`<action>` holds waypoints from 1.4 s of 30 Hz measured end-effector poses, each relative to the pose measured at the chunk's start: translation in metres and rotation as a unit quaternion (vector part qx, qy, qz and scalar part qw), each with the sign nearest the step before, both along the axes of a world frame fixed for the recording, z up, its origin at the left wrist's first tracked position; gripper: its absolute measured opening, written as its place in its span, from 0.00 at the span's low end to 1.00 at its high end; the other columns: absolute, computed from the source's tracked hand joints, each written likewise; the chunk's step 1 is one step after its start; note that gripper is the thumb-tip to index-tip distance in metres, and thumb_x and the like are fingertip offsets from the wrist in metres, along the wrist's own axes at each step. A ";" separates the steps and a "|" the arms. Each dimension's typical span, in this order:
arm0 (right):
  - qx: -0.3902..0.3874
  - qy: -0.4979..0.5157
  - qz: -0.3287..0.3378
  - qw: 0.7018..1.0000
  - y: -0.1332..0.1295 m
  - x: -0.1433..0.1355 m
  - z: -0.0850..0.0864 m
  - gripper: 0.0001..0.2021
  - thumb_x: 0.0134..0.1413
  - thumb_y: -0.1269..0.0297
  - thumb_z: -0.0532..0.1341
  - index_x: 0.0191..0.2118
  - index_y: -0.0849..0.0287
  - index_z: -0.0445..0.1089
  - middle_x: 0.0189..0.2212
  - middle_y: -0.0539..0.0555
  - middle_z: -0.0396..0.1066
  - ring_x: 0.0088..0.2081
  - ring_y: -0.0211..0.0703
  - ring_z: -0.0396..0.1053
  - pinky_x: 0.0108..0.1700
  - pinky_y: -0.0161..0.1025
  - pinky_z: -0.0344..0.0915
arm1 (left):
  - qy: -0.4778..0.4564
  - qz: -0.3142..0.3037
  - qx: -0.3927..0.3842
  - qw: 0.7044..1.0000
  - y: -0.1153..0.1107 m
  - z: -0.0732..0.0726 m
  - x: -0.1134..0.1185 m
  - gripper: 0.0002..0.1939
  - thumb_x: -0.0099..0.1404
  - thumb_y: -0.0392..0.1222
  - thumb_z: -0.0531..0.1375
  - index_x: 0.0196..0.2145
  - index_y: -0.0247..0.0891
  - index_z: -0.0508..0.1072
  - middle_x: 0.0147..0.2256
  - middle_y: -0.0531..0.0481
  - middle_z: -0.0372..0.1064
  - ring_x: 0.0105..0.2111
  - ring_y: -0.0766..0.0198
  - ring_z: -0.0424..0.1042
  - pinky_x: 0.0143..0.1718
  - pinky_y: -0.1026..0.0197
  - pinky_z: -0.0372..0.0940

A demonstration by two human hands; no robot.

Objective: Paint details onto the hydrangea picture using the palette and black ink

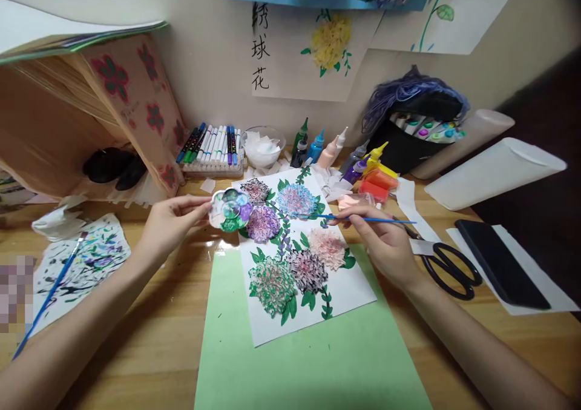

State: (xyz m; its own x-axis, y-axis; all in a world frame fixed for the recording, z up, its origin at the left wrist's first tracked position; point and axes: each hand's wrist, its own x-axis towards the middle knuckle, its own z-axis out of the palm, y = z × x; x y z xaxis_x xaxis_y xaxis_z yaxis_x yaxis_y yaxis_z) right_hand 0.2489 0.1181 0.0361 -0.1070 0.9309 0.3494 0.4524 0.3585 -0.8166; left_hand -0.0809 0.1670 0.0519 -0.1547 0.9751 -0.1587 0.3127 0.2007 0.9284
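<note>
My left hand (pixel 181 216) grips the edge of a small flower-shaped paint palette (pixel 230 210), its wells smeared with green and purple paint. Between the fingers of my right hand (pixel 374 234) is a thin blue paintbrush (pixel 385 220), its tip over the blue paper flower. Beneath lies a white sheet (pixel 349 292) bearing several raised paper flowers in green, purple, pink, blue and black, with painted green leaves and a purple-and-green vine. The sheet rests at an angle on a light green paper (pixel 290 373).
Paint bottles (pixel 314 149), a glass bowl (pixel 263 146) and a marker box (pixel 213 149) stand along the wall. Black scissors (pixel 449 271) and a black phone-like slab (pixel 502 264) lie right. Another brush (pixel 54 286) rests on a paint-stained cloth (pixel 102 258) at left.
</note>
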 end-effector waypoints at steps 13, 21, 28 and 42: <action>0.076 -0.133 0.065 0.986 0.009 -0.015 -0.010 0.10 0.57 0.72 0.52 0.38 0.55 0.68 0.33 0.52 0.72 0.37 0.42 0.69 0.40 0.41 0.64 | -0.043 0.028 -0.071 0.996 -0.028 -0.035 -0.007 0.20 0.50 0.52 0.66 0.40 0.41 0.76 0.40 0.49 0.76 0.39 0.56 0.76 0.45 0.56 0.71; 0.057 -0.132 0.077 0.987 0.010 -0.015 -0.010 0.10 0.59 0.72 0.51 0.37 0.55 0.68 0.31 0.51 0.73 0.36 0.41 0.70 0.40 0.40 0.64 | -0.028 0.027 -0.052 0.998 -0.033 -0.038 -0.004 0.19 0.50 0.52 0.66 0.39 0.41 0.77 0.40 0.49 0.77 0.37 0.58 0.76 0.41 0.59 0.72; 0.070 -0.135 0.078 0.985 0.010 -0.014 -0.011 0.10 0.59 0.72 0.51 0.37 0.56 0.69 0.31 0.52 0.73 0.36 0.41 0.70 0.40 0.40 0.64 | -0.034 0.028 -0.038 0.998 -0.034 -0.037 -0.004 0.18 0.51 0.51 0.66 0.38 0.40 0.77 0.39 0.49 0.77 0.36 0.59 0.76 0.40 0.61 0.72; 0.094 -0.142 0.066 0.983 0.009 -0.015 -0.010 0.10 0.58 0.73 0.52 0.38 0.56 0.69 0.32 0.52 0.73 0.36 0.41 0.70 0.40 0.41 0.65 | -0.038 0.022 -0.036 0.998 -0.034 -0.040 -0.005 0.18 0.51 0.50 0.66 0.40 0.40 0.76 0.37 0.50 0.77 0.33 0.61 0.77 0.35 0.64 0.73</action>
State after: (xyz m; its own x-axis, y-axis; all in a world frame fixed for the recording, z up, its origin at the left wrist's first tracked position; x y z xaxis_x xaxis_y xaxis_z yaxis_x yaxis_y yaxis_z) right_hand 0.2342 0.1276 0.0265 -0.3405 0.8240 0.4529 0.5923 0.5621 -0.5772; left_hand -0.0862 0.1330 0.0121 -0.1822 0.9533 -0.2410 0.2313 0.2797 0.9318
